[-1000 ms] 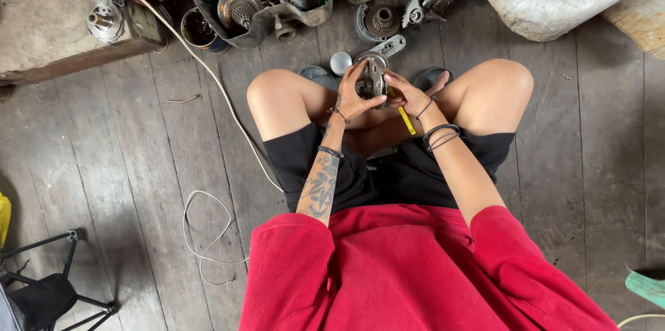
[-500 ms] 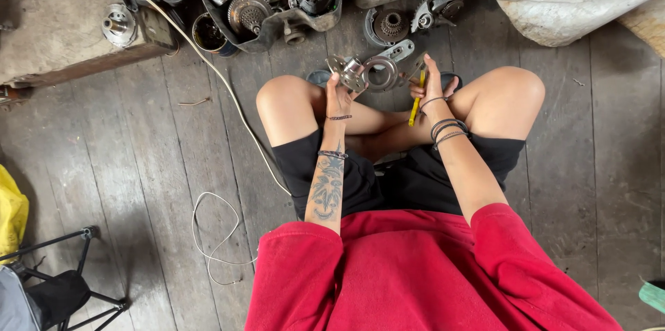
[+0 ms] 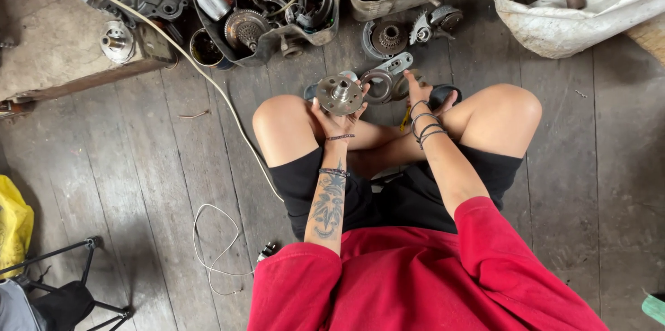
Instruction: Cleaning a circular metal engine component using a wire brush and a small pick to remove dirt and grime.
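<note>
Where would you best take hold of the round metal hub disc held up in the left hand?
Probably by the rim of the metal hub disc, from below or the sides. Its flat face with the raised centre boss points up toward the camera, and the left hand already cradles the lower edge. The right hand reaches to the ring-shaped part.

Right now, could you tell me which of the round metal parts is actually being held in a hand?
The flanged metal disc with a raised centre hub, held up in the left hand. The other round parts lie on the floor, including the flat ring that the right hand reaches toward.
</note>
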